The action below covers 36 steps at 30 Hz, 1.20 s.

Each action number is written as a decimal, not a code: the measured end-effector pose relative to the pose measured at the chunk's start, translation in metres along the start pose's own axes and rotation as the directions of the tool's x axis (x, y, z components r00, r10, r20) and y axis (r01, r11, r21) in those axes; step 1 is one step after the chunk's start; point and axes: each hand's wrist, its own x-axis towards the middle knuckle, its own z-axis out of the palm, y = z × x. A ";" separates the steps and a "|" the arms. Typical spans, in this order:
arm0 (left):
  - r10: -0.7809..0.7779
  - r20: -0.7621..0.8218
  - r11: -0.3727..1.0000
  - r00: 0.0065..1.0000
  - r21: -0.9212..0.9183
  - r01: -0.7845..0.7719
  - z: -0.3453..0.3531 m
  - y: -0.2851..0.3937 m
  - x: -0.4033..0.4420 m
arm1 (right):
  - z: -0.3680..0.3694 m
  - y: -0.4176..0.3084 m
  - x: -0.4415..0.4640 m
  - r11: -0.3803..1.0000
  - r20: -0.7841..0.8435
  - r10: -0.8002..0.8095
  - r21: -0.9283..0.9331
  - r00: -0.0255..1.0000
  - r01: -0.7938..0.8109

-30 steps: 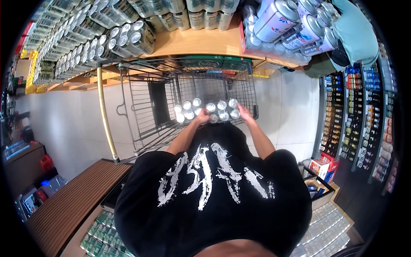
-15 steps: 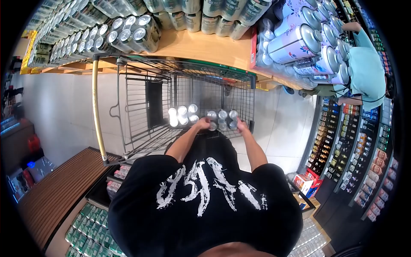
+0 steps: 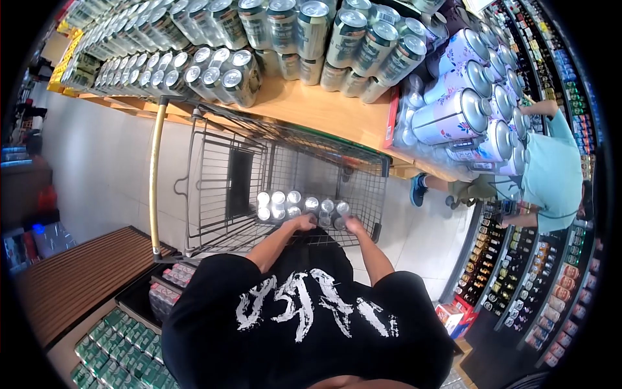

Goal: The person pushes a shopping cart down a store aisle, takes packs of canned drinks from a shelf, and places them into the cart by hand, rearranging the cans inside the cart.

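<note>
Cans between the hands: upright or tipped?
Upright: the cans between left hand and right hand show their round lids to the downward-looking camera.

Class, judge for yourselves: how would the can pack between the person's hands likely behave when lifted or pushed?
The can pack probably feels heavy if full, with several cans bunched together. Standing upright, it would likely slide rather than roll. Shiny tops suggest stiff metal.
</note>
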 end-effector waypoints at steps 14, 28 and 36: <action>0.442 -0.893 0.878 0.087 0.450 0.163 -0.221 0.092 -0.280 | -0.037 -0.011 -0.130 0.773 -0.709 -0.371 0.121 0.599 0.622; -0.041 -0.992 0.766 -0.121 -0.109 0.633 -0.264 -0.005 -0.363 | -0.033 0.095 -0.087 0.853 -0.452 -0.017 0.459 0.892 0.249; -0.031 -0.999 0.799 -0.021 -0.038 0.600 -0.257 -0.026 -0.389 | -0.025 0.098 -0.117 0.938 -0.362 -0.017 0.318 0.932 0.141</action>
